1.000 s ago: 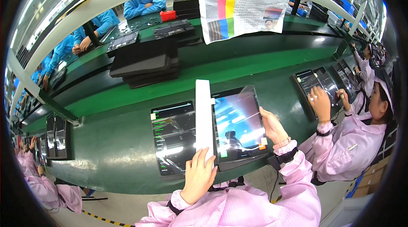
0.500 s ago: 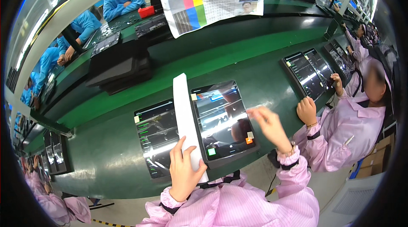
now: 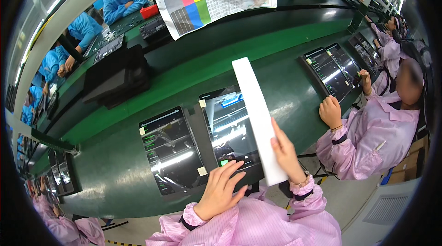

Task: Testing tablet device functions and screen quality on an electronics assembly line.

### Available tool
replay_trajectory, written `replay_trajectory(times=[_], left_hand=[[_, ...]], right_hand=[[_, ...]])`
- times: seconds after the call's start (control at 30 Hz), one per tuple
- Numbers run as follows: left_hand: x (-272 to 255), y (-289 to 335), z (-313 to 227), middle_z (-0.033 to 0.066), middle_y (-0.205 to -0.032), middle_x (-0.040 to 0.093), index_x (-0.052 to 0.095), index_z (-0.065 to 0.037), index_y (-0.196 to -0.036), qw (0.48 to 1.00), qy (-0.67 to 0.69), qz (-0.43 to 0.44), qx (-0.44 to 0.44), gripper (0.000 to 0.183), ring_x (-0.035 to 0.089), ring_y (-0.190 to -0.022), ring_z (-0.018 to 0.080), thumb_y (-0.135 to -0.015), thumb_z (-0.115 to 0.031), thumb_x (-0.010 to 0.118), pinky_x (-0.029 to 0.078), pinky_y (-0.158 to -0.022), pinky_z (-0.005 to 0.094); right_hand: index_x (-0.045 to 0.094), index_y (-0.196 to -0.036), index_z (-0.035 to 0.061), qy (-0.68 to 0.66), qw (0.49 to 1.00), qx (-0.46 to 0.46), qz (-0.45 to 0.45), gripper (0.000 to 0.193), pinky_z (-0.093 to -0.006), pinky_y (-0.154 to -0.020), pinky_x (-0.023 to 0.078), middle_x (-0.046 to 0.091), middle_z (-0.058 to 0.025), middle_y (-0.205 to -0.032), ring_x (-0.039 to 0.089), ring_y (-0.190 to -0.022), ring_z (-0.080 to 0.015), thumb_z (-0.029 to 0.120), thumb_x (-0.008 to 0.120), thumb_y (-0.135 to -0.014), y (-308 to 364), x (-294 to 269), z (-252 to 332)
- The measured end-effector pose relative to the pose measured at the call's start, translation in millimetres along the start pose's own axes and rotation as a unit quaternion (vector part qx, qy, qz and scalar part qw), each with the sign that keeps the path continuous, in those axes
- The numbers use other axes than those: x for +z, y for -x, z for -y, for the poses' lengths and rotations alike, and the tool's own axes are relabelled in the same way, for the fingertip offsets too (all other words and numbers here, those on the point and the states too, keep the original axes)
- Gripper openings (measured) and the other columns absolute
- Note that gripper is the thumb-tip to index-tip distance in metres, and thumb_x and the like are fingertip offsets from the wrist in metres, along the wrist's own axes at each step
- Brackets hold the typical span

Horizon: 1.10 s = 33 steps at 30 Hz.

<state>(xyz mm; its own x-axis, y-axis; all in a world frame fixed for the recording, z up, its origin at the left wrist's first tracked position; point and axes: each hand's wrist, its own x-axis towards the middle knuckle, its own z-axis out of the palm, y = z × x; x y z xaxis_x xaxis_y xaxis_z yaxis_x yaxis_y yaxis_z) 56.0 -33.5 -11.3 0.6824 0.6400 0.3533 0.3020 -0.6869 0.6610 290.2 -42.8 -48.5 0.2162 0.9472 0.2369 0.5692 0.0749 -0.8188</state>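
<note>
Right hand (image 3: 286, 156) clamped on the white bar (image 3: 258, 117), low end, probably for control; bar overlaps right tablet's (image 3: 230, 128) right side from here. Left hand (image 3: 220, 191): fingers apart over its lower edge, maybe steadying. Left tablet (image 3: 168, 147) alongside on worktop (image 3: 103, 167), screen up.
</note>
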Motion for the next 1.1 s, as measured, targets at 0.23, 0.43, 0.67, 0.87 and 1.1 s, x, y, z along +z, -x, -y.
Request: replay_trajectory(times=[0.23, 0.43, 0.67, 0.87, 1.1], left_hand=[[-11.5, 17.6, 10.2, 0.0078, -0.114, 0.061, 0.052, -0.003, -0.107, 0.991, -0.095, -0.059, -0.079, 0.034, 0.052, -0.086, 0.0240, -0.075, -0.003, 0.064, 0.039, -0.079, 0.0357], [-12.3, 33.3, 24.8, 0.0019, -0.107, 0.065, 0.056, -0.002, -0.100, 0.982, -0.137, -0.090, -0.091, 0.027, 0.051, -0.083, 0.0207, -0.074, -0.002, 0.064, 0.040, -0.070, 0.0338], [-12.8, 35.4, 27.3, 0.0002, -0.106, 0.065, 0.058, -0.003, -0.098, 0.979, -0.168, -0.074, -0.092, 0.025, 0.052, -0.081, 0.0191, -0.074, -0.003, 0.064, 0.039, -0.069, 0.0323], [-9.4, 33.3, 26.7, -0.0008, -0.103, 0.066, 0.059, -0.003, -0.096, 0.973, -0.201, -0.073, -0.085, 0.023, 0.053, -0.079, 0.0174, -0.074, -0.004, 0.065, 0.038, -0.068, 0.0310], [-0.2, 32.1, 21.9, -0.0025, -0.103, 0.067, 0.059, -0.005, -0.092, 0.972, -0.225, -0.038, -0.049, 0.018, 0.054, -0.080, 0.0160, -0.075, -0.006, 0.064, 0.038, -0.068, 0.0304]], right_hand=[[0.039, -0.140, 0.0133, -0.013, 0.993, 0.108, 0.043, 0.051, -0.0260, -0.074, 0.042, 0.049, -0.0106, -0.089, 0.047, -0.074, -0.0185, 0.006, 0.049, -0.091, 4.9, -10.0, -11.2], [0.041, -0.139, 0.0114, 0.024, 0.995, 0.094, 0.007, 0.050, -0.0234, -0.065, 0.036, 0.038, -0.0054, -0.080, 0.038, -0.067, -0.0135, 0.005, 0.048, -0.090, -1.0, -7.6, -15.3], [0.039, -0.140, 0.0120, 0.029, 0.996, 0.084, 0.011, 0.048, -0.0281, -0.074, 0.042, 0.046, -0.0125, -0.087, 0.049, -0.074, -0.0212, 0.006, 0.047, -0.092, 0.0, -2.2, -19.7], [0.038, -0.140, 0.0114, 0.052, 0.993, 0.099, 0.023, 0.048, -0.0308, -0.075, 0.043, 0.048, -0.0148, -0.089, 0.051, -0.076, -0.0250, 0.006, 0.046, -0.093, -10.2, -1.6, -15.2], [0.039, -0.140, 0.0110, 0.038, 0.996, 0.086, 0.009, 0.048, -0.0312, -0.075, 0.043, 0.048, -0.0152, -0.090, 0.052, -0.077, -0.0253, 0.006, 0.047, -0.093, -8.5, -2.1, -22.6]])
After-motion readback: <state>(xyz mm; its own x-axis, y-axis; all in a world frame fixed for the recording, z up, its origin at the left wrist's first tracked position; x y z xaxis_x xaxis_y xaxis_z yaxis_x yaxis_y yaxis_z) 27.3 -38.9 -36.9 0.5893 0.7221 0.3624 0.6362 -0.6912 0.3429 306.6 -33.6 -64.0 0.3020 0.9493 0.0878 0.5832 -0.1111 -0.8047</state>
